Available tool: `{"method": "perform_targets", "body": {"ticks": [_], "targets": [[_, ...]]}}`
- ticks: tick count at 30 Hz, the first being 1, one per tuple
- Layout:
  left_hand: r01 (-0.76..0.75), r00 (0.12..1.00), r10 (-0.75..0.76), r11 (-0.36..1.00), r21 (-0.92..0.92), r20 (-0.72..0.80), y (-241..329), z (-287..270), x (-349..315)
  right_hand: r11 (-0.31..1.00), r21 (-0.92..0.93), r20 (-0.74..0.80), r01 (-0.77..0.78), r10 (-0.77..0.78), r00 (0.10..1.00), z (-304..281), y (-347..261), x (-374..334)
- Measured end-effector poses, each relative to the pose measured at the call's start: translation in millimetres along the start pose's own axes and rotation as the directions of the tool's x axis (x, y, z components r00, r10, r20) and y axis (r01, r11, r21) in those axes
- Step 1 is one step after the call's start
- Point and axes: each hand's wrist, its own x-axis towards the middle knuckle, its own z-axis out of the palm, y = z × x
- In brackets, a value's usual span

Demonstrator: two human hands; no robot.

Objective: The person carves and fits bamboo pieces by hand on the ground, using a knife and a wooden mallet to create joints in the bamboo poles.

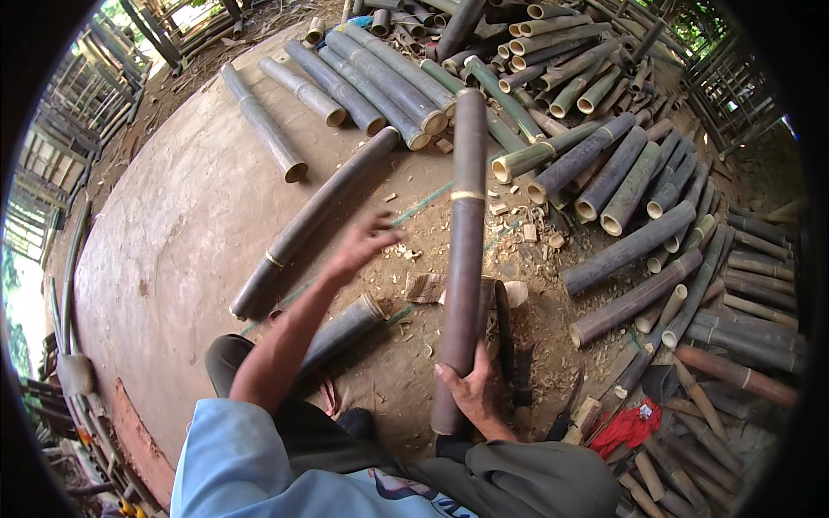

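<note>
- A dark bamboo tube (466,250) is held left of the bamboo pile (584,157), gripped by the fingers of the right hand (475,388).
- The blurred left hand (364,245) is raised farther left of the pile, fingers loosely spread.

No legible text, labels or numbers.

Your left hand (371,242) is blurred; your right hand (473,388) is partly hidden by the bamboo tube (465,259). You block the near end of the short tube (347,328).
</note>
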Motion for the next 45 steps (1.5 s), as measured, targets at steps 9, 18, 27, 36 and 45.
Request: {"method": "perform_targets", "body": {"ticks": [9, 18, 27, 36, 45], "targets": [[0.216, 0.936, -0.279, 0.937, -0.276, -0.215, -8, 57, -40, 0.917, -0.392, -0.089, 0.072, -0.115, 0.989, -36, 26, 15], [-0.071, 0.992, 0.059, 0.992, -0.108, -0.116, 13, 30, -49, 0.536, -0.795, -0.291, -0.282, 0.070, 0.954, -94, 103, 4], [-0.055, 0.876, 0.456, 0.415, -0.908, 0.155, 28, -20, -21, 0.595, -0.731, -0.283, -0.334, 0.181, 0.942, -89, 96, 14], [-0.469, 0.806, 0.294, 0.847, -0.251, -0.514, 60, -54, -42, 0.617, -0.735, -0.239, -0.280, 0.150, 0.959, -95, 104, 14], [-0.242, 0.887, 0.023, 0.875, -0.420, -0.462, 40, -22, -44, 0.563, -0.746, -0.275, -0.356, 0.227, 0.934, -89, 95, 16]]}}
